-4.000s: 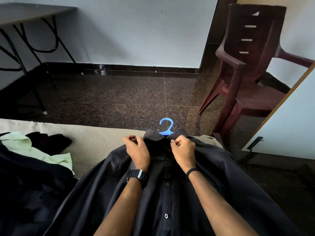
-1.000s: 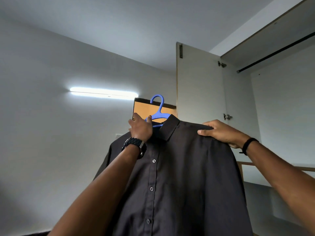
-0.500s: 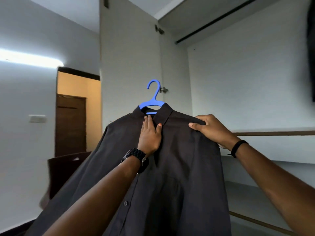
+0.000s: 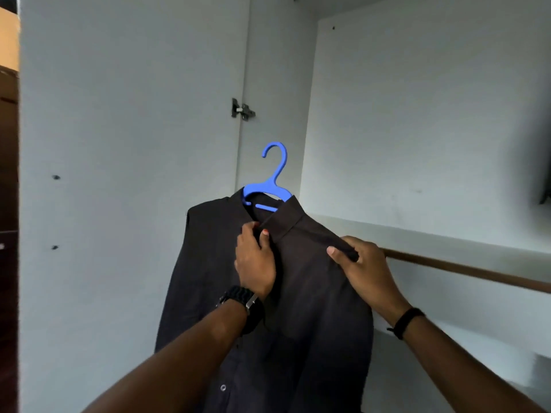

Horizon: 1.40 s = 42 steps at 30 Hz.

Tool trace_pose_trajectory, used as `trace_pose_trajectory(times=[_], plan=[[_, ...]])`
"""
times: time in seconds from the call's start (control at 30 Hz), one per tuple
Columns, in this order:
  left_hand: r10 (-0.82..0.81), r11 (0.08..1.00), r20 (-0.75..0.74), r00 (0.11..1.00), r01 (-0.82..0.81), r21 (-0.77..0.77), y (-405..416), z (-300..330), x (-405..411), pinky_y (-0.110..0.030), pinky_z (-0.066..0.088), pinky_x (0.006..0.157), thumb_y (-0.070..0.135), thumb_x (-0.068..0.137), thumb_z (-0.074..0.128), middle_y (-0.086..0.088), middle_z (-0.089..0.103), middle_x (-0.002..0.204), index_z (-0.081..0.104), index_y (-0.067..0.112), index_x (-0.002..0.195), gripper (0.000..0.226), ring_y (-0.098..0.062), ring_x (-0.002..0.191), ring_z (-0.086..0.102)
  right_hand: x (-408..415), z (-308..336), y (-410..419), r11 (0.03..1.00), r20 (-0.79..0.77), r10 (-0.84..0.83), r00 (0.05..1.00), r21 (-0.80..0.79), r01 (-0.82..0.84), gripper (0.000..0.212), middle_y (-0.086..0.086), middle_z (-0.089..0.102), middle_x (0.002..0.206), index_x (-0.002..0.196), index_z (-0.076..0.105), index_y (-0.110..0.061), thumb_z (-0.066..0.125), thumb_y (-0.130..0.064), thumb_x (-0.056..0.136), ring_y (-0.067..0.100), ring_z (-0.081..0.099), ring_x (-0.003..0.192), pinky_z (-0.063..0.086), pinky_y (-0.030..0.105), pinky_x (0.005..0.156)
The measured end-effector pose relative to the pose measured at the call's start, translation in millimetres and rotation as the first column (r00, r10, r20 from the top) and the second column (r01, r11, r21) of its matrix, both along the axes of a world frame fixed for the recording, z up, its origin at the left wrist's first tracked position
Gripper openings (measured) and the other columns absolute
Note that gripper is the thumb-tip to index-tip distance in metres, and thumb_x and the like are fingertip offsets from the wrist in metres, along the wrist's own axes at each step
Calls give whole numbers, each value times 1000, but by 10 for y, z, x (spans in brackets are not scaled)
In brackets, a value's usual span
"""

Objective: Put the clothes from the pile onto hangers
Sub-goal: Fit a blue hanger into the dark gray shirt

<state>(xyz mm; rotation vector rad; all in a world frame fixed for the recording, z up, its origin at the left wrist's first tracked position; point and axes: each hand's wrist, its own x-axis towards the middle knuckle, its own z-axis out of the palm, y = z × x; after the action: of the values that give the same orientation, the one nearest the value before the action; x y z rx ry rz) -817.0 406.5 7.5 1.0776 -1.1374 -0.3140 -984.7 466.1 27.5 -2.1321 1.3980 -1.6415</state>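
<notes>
Dark button-up shirt (image 4: 298, 293) is draped on a blue plastic hanger (image 4: 269, 189) and held up in front of an open white wardrobe (image 4: 417, 129). Hanger hook is free, not hooked on anything; only the hook and neck section are visible above the collar.

Left hand (image 4: 255, 260): placket just below the collar is gripped, thumb and fingers closed on the fabric at the neck opening. A black watch (image 4: 241, 299) is worn on that wrist.

Right hand (image 4: 362, 269): the shirt's right shoulder edge is pinched between thumb and curled fingers. A black band (image 4: 404, 321) is worn on that wrist.

Shirt hangs tilted, collar leaning right. A wooden rail (image 4: 465, 271) is seen behind the right hand, running right across the wardrobe interior. A door hinge (image 4: 242, 109) is mounted above the hanger. A dark garment edge (image 4: 545, 180) is visible at far right, blurred.
</notes>
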Motion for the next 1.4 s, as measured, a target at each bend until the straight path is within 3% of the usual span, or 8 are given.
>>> trace_pose_trajectory(times=[0.2,0.33,0.5,0.6,0.87,0.97,1.13,1.4], plan=[[-170,983,-145,975,179,50,-236,1585,-510,-32,35,74,23,96,53,-10,54,97,39,10,96,19,-31,96,54,-545,1513,-100,989,-16,-143,990,-30,143,13,5,71,83,88,70,-7,63,-18,90,16,65,79,48,21,70],[-331,941,-161,930,337,11,-292,2827,-831,-34,39,82,25,95,55,-13,57,115,38,5,118,34,-32,109,54,-821,2714,51,962,-41,-257,965,-106,252,15,4,64,73,79,65,-9,63,-17,91,11,56,66,40,11,60],[-492,864,137,860,501,-45,-229,3961,-1304,-43,35,106,25,99,44,-14,44,141,28,9,145,51,-33,128,43,-1120,3942,318,879,-55,-445,894,-221,423,20,7,64,74,81,65,-6,61,-22,92,17,57,70,37,11,59],[-532,818,303,790,573,-57,-188,4421,-1656,-44,29,111,28,100,39,-19,35,146,20,9,150,56,-35,133,37,-1366,4428,497,810,-35,-543,839,-286,512,19,7,68,81,85,68,-7,60,-24,92,20,62,79,46,24,70],[-432,752,486,760,600,-272,-150,4885,-2757,-41,21,113,32,101,38,-12,9,159,8,17,153,62,-34,142,17,-2202,5053,710,606,-1,-744,668,-422,674,17,3,66,80,87,69,-7,62,-22,91,8,56,71,37,5,58],[-405,724,558,724,627,-287,-276,4912,-3305,-43,21,115,40,101,33,-9,13,159,13,18,153,60,-30,144,16,-2578,5200,631,526,14,-799,601,-468,710,14,1,60,73,85,68,-8,62,-20,90,6,51,65,35,1,54],[-434,688,674,597,703,-180,-486,5092,-4241,-47,16,117,48,100,28,-9,11,160,8,21,153,63,-30,146,12,-3216,5628,373,422,44,-857,513,-510,750,16,5,58,75,88,68,-4,63,-19,90,16,53,72,29,15,56],[-455,633,702,548,753,-178,-1080,5551,-5308,-50,17,116,50,100,25,-7,11,160,8,24,153,61,-30,145,14,-4149,6235,-272,265,144,-913,382,-504,822,23,22,63,95,86,64,0,61,-22,90,34,58,93,33,23,69]])
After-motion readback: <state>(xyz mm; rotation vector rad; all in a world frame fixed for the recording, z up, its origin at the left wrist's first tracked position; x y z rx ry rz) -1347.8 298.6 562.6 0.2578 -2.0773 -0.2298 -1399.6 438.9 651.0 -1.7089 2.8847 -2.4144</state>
